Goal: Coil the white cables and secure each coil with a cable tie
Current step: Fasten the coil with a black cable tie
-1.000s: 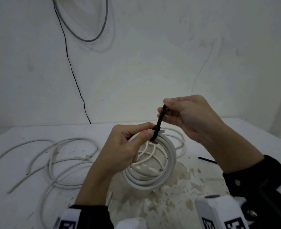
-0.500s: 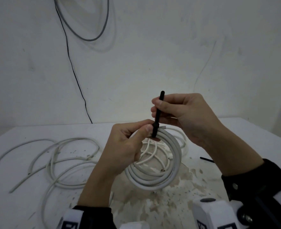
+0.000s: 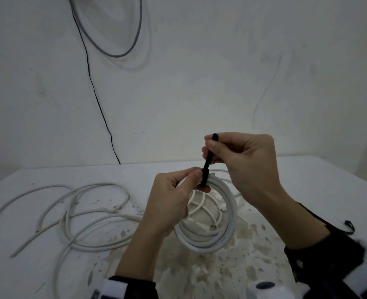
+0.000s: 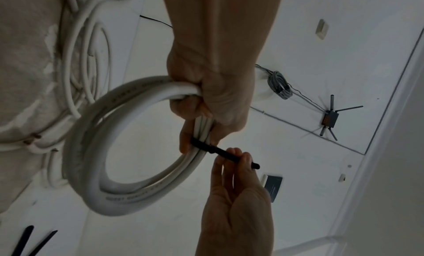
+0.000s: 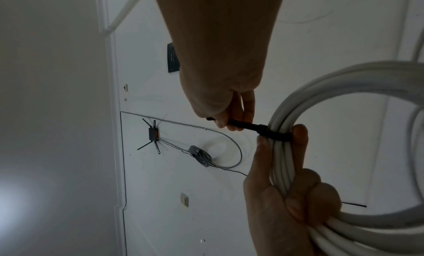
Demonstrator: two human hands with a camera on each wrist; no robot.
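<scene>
The white coil [image 3: 208, 223] is held above the worktop [image 3: 307, 190] in the left hand [image 3: 174, 203], fingers clamped round the bundle; the black cable tie [image 3: 208, 160] circles it, its tail pinched by the right hand [image 3: 243, 165]; the tail is best drawn straight out while the thumb braces the head, until the turns are snug.
</scene>
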